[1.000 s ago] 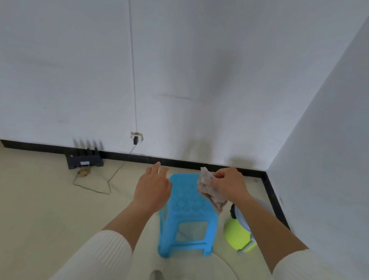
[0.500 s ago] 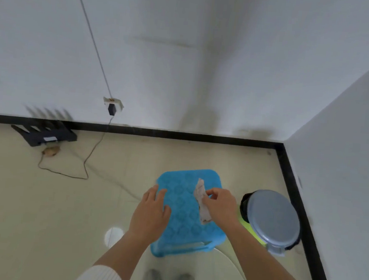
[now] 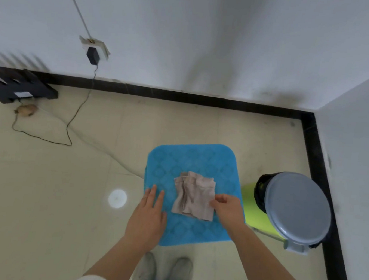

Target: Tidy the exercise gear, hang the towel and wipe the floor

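Observation:
A crumpled beige cloth [image 3: 193, 195] lies on the seat of a blue plastic stool [image 3: 199, 161] in the room's corner. My right hand [image 3: 227, 209] pinches the cloth's right edge with curled fingers. My left hand [image 3: 149, 215] rests flat on the stool's left side, fingers straight, just left of the cloth and not touching it.
A lime green pedal bin with a grey lid [image 3: 295, 208] stands right of the stool by the right wall. A black router [image 3: 19, 88] sits at the back wall with a cable [image 3: 74, 116] trailing over the floor to a wall plug [image 3: 93, 53]. My shoes [image 3: 163, 272] stand below the stool.
The view tilted down and I came closer to the stool. My right hand lowered the cloth onto the seat, where it now lies spread. My left hand settled flat on the seat.

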{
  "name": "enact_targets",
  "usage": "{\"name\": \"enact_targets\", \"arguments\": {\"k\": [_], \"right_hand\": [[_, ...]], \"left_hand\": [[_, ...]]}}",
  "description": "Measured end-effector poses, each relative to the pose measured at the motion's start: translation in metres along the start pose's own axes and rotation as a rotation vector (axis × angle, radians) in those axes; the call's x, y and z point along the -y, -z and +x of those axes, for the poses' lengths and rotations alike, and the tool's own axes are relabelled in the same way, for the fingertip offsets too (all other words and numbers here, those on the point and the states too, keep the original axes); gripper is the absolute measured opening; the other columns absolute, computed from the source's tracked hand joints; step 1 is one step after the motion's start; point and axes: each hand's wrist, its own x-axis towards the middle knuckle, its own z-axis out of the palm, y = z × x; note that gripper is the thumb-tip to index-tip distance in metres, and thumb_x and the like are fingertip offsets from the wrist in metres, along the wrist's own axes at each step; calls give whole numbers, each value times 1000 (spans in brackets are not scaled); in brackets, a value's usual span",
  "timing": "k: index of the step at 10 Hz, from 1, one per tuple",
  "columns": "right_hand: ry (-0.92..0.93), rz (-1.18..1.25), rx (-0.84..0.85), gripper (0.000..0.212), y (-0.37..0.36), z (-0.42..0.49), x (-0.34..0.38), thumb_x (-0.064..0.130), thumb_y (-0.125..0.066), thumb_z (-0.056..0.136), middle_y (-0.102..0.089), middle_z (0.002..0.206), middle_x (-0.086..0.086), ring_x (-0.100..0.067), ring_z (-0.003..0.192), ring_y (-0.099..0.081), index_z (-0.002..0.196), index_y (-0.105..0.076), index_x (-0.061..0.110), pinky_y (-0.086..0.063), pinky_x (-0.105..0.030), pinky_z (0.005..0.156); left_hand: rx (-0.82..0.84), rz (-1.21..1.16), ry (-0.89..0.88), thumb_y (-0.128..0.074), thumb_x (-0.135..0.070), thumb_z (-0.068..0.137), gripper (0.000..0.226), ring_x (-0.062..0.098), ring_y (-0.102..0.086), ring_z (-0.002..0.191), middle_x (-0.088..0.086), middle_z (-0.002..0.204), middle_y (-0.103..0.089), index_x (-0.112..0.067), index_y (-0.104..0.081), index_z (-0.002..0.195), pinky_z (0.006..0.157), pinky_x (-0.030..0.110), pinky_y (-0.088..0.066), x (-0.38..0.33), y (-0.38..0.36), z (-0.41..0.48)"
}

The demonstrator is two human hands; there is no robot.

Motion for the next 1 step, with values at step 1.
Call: {"name": "enact_targets", "arguments": {"k": [1], "right_hand": [[28,-47,4,3,10,11,-2,13,-67,83,-69,87,0,-18,85,-62,84,-69,15,-45,-28,74]], "left_hand": [[-11,57,21,-20,-58,85,84,38,-13,144,21,155,-8,-2,-17,147,113,39,-23,-4,-18,2]]}}
